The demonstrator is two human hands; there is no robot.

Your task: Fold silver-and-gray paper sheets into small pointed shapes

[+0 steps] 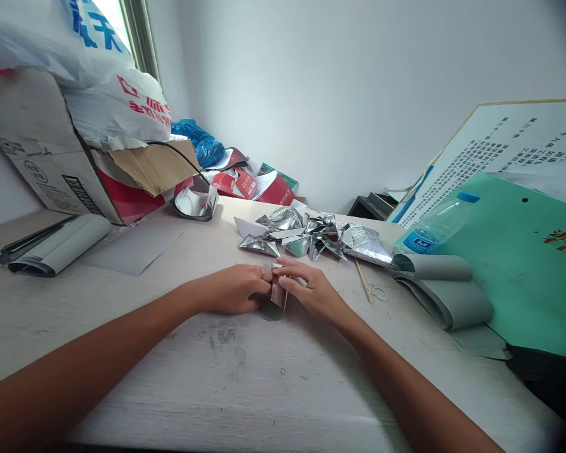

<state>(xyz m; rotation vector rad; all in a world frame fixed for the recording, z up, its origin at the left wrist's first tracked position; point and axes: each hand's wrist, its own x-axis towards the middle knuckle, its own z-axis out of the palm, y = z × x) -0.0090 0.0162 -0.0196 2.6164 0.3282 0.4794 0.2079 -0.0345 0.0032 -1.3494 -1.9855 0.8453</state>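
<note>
Between my two hands, low over the middle of the table (245, 390), stands a small folded piece of silvery paper (278, 294). My left hand (238, 289) is closed at its left side, fingers curled onto it; a ring shows on one finger. From the right, my right hand (309, 286) grips the same piece with its thumb and bent fingers. Part of the folded piece is hidden behind the fingers. Just beyond the hands lies a pile of shiny folded silver triangles (318, 236).
Rolled grey sheets (443, 292) and a plastic bottle (441, 223) on a green board (514, 264) are at right, near a thin stick (363, 280). On the left are more grey sheets (66, 245), a flat sheet (134, 248) and a cardboard box (42, 151) under plastic bags (117, 100).
</note>
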